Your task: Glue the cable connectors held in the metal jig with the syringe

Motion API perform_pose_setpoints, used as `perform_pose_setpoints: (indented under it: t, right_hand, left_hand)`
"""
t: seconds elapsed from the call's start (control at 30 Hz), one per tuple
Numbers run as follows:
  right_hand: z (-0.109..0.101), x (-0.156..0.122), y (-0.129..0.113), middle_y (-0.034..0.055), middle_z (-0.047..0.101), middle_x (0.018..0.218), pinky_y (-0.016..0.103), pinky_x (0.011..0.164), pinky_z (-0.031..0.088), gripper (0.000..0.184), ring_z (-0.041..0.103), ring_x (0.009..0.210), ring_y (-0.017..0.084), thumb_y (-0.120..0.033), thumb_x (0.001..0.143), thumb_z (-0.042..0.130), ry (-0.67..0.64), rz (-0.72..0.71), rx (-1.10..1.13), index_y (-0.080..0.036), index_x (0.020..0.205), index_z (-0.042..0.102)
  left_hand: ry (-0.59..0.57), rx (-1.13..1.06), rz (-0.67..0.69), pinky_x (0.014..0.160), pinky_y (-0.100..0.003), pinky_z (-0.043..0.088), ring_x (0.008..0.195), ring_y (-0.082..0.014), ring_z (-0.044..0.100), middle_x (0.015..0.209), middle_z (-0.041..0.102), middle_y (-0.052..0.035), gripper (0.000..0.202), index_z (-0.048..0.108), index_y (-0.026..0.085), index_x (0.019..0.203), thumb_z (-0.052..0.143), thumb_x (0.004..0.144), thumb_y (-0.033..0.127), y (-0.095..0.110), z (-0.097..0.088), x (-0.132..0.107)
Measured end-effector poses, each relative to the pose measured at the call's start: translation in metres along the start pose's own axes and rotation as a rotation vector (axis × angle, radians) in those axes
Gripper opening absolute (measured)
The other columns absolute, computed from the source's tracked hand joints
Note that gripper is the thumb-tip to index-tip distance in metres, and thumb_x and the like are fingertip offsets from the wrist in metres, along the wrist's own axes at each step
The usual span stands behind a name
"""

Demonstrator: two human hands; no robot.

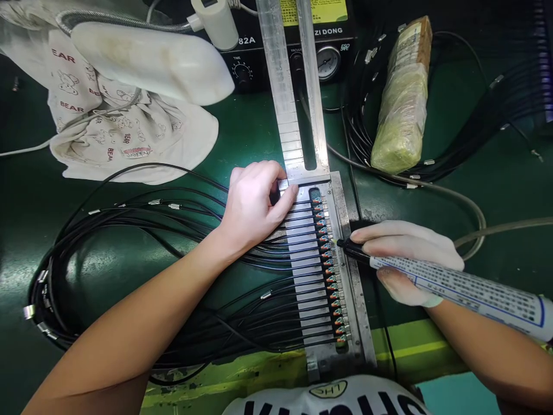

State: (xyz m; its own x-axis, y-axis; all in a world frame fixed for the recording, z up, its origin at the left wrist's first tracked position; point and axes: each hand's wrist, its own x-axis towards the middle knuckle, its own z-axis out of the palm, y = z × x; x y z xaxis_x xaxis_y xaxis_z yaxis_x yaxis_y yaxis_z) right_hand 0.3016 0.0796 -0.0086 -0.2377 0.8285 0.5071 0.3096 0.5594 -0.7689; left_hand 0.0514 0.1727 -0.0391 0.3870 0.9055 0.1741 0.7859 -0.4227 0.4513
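Cables [242, 317] (black) cross the jig [355, 311]; right hand [410, 245] grips tube [475, 294] — slanted.

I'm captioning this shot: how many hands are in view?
2: the left hand rests on the metal frame; the right hand holds a white tube, its black tip near the cable ends. No others show.

You're in an electronics workshop: a green surface [246, 132], a black machine [256, 59] with dial [243, 74] and gauge [328, 62], bundles of black cables [108, 221], and a metal fixture [362, 331] lining up wire ends [329, 271] show it.
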Motion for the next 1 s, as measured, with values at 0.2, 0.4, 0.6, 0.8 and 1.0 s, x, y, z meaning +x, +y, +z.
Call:
perform_pose_setpoints:
  t: [0.2, 0.4, 0.6, 0.8, 1.0]
  right_hand:
    - [-0.001, 0.000, 0.001, 0.0124, 0.078, 0.095, 0.033, 0.070, 0.066, 0.019, 0.076, 0.083, 0.022, -0.023, 0.080, 0.074, -0.002, 0.006, -0.020, -0.015, 0.096, 0.075]
    - [0.000, 0.001, 0.000, 0.0121, 0.078, 0.094, 0.032, 0.071, 0.066, 0.018, 0.076, 0.082, 0.021, -0.023, 0.080, 0.075, 0.003, -0.008, -0.034, -0.015, 0.095, 0.075]
    - [0.000, 0.001, -0.001, 0.0117, 0.078, 0.094, 0.031, 0.071, 0.066, 0.015, 0.076, 0.081, 0.021, -0.023, 0.081, 0.073, 0.000, -0.017, -0.062, -0.015, 0.094, 0.075]
    - [-0.004, -0.004, -0.004, 0.0128, 0.078, 0.094, 0.030, 0.069, 0.065, 0.018, 0.076, 0.084, 0.022, -0.023, 0.084, 0.070, 0.035, -0.080, -0.010, -0.013, 0.097, 0.075]
    - [-0.004, -0.011, -0.003, 0.0118, 0.078, 0.100, 0.034, 0.070, 0.066, 0.025, 0.076, 0.083, 0.023, -0.023, 0.080, 0.074, -0.029, -0.082, -0.013, -0.015, 0.103, 0.075]
  left_hand:
    - [0.000, -0.001, 0.007, 0.076, -0.034, 0.035, 0.075, -0.0179, 0.055, 0.074, 0.056, 0.0007, 0.016, 0.054, 0.021, 0.086, 0.056, 0.093, 0.035, 0.000, 0.000, 0.000]
    - [0.002, -0.002, 0.005, 0.076, -0.034, 0.036, 0.075, -0.0180, 0.055, 0.074, 0.056, 0.0003, 0.016, 0.054, 0.020, 0.085, 0.056, 0.093, 0.035, 0.000, 0.000, 0.000]
    - [-0.003, -0.006, 0.004, 0.075, -0.034, 0.035, 0.075, -0.0180, 0.055, 0.074, 0.055, 0.0004, 0.017, 0.053, 0.021, 0.084, 0.056, 0.093, 0.035, 0.001, -0.001, -0.001]
    - [-0.007, -0.009, 0.001, 0.076, -0.035, 0.036, 0.075, -0.0182, 0.055, 0.074, 0.056, 0.0002, 0.017, 0.053, 0.020, 0.085, 0.055, 0.093, 0.035, 0.001, -0.001, -0.001]
    - [-0.021, 0.001, -0.003, 0.076, -0.035, 0.036, 0.076, -0.0183, 0.054, 0.074, 0.055, -0.0003, 0.017, 0.054, 0.020, 0.086, 0.056, 0.093, 0.035, 0.001, -0.001, 0.000]
